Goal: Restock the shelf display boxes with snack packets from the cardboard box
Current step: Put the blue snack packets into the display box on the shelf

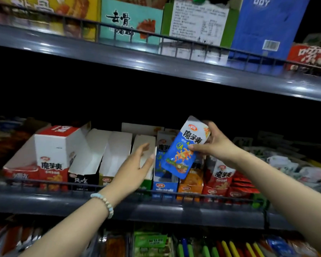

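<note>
While the empty boxes at left wait, the left hand, fingers straight, rests against one and a packet hangs over the part-filled blue box, pinched by the right hand, so most restocking seems undone.

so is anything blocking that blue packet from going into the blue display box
Nothing visible does. The right hand holds the blue packet tilted, directly over the blue display box, whose open top is partly filled with similar packets. The left hand rests on the neighbouring white-walled box, beside the opening, not over it.
</note>
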`<state>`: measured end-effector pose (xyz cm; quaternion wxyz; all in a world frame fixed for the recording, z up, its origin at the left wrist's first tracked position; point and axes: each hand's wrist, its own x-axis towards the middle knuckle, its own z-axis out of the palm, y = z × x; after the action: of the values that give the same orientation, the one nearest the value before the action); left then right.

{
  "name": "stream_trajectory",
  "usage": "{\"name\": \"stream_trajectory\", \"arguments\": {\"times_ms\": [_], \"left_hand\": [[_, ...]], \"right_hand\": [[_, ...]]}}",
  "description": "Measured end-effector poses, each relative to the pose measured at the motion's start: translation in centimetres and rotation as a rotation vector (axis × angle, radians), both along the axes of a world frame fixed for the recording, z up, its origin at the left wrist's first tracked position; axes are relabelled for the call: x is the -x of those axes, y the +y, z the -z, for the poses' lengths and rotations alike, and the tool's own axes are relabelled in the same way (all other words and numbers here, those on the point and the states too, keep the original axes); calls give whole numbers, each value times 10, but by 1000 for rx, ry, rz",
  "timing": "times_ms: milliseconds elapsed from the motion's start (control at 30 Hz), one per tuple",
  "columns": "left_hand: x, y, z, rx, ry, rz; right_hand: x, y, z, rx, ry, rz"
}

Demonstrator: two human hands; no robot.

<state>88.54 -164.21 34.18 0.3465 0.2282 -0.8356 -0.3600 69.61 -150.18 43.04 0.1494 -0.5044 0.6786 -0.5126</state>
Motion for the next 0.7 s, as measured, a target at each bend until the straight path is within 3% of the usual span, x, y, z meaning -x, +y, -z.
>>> {"name": "stream_trajectory", "arguments": {"times_ms": [133,267,467,700], "left_hand": [[10,-20,9,251,-170,-153],[17,-26,25,215,-237,-139],[25,-31,33,304,-294,-178],[23,-31,34,306,-308,-151]], "right_hand": [[16,-28,-2,41,80,61],[19,-56,5,42,120,85],[26,-90,27,-127,289,63],[34,-110,49,-327,653,174]]}}
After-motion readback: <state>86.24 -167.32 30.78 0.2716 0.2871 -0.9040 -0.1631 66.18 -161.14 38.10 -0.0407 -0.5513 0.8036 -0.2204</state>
